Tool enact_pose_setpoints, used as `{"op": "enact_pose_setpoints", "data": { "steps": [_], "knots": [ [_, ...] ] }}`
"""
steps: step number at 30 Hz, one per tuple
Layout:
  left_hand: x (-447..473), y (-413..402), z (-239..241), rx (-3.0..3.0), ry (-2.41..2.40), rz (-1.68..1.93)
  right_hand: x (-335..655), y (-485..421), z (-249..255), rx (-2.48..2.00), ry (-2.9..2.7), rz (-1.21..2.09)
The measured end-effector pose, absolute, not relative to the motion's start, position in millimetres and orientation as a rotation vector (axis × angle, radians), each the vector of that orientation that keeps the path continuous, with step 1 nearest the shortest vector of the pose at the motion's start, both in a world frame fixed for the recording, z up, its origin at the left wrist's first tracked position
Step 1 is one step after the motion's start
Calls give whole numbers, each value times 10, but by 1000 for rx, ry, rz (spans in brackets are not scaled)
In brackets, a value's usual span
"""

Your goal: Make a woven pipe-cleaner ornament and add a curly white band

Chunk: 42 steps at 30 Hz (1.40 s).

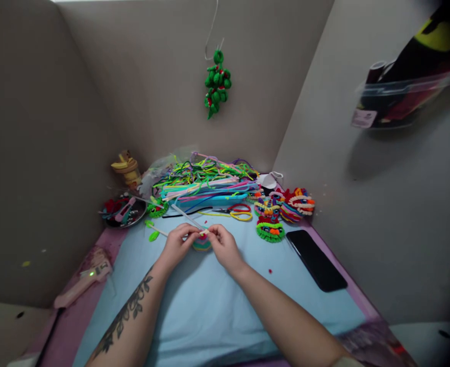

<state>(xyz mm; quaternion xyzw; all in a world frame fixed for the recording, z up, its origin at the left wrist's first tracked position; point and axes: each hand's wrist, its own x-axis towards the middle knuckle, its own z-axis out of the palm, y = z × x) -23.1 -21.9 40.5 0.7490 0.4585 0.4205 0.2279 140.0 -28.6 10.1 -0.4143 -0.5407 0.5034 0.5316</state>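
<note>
My left hand [179, 245] and my right hand [225, 250] meet over the blue cloth, fingertips pinched close together. Between them is a white pipe cleaner [188, 217], its long end slanting up and to the left. The bent part at my fingertips is small and partly covered by them. Just beneath sits a small rounded piece [202, 246] in teal, pink and yellow bands, half hidden by my fingers. Beyond my hands lie scissors [241, 212] with red and yellow handles. Green pipe-cleaner bits [153, 235] rest left of my left hand.
A blue tray [209, 202] heaped with colourful pipe cleaners stands at the back. Finished lion-like pipe-cleaner heads [270, 229] and a black phone [317, 260] lie right. At left are a pink glue gun [85, 283] with a green light and a round dish [127, 216].
</note>
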Motion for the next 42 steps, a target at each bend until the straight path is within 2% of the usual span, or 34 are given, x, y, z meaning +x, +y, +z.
{"op": "enact_pose_setpoints", "data": {
  "steps": [5,19,30,37,42],
  "knots": [
    [-226,-216,391,2011,1268,1146,1390,-259,105,-965,-1239,1318],
    [-212,-201,385,1907,1258,1109,1401,-294,228,-760,-991,1916],
    [-184,-250,431,1820,1180,1083,1521,-277,265,-642,-995,2287],
    [-212,-234,386,1721,1147,1027,1506,-251,219,-743,-1060,2089],
    [-229,-215,371,1712,1211,1121,1447,-261,197,-853,-1248,1570]
  ]
}}
